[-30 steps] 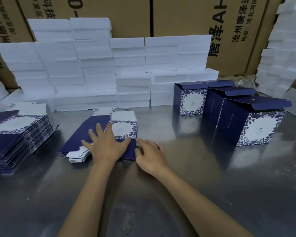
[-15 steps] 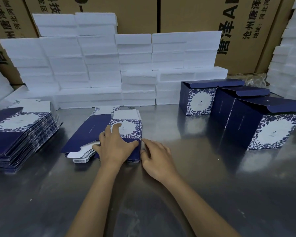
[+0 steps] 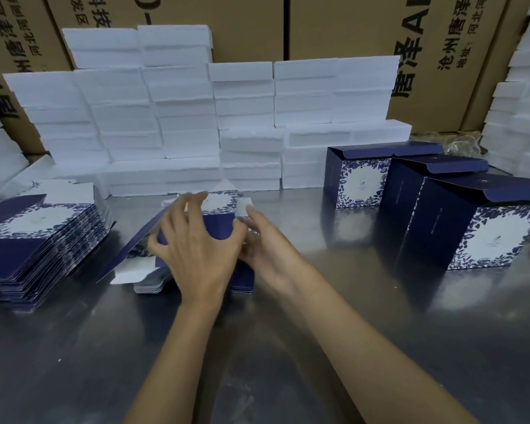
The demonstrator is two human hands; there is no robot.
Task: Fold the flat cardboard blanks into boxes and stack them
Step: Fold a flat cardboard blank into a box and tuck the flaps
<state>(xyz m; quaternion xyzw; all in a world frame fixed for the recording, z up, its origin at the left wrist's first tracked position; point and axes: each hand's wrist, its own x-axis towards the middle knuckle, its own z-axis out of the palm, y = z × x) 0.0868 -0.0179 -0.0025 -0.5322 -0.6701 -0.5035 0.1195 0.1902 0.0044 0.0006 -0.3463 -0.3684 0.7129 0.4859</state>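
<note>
Both hands work on one blank [image 3: 219,221] at the middle of the desk [image 3: 318,347]. The left hand [image 3: 193,249] has its fingers curled over the blank's near and left side, the thumb reaching right across the dark blue panel, and it grips the card. The right hand [image 3: 270,252] is at the blank's right edge, fingers bent in against it and partly blurred; it holds that edge. The blank is lifted off the small pile [image 3: 242,284] beneath it and tilts up toward the camera, its white floral panel at the far end. A blue flap [image 3: 129,252] with a white underside slants down to the left of the left hand.

A taller stack of flat blanks [image 3: 40,240] lies at the left of the desk, well apart from the hands. Three folded boxes [image 3: 471,228] stand at the right in a row running from far to near, close together, each with its top flap open. Behind, white foam blocks [image 3: 166,117] are piled in rows against brown cartons [image 3: 349,26] printed with black characters. More foam [image 3: 527,102] is stacked at the far right.
</note>
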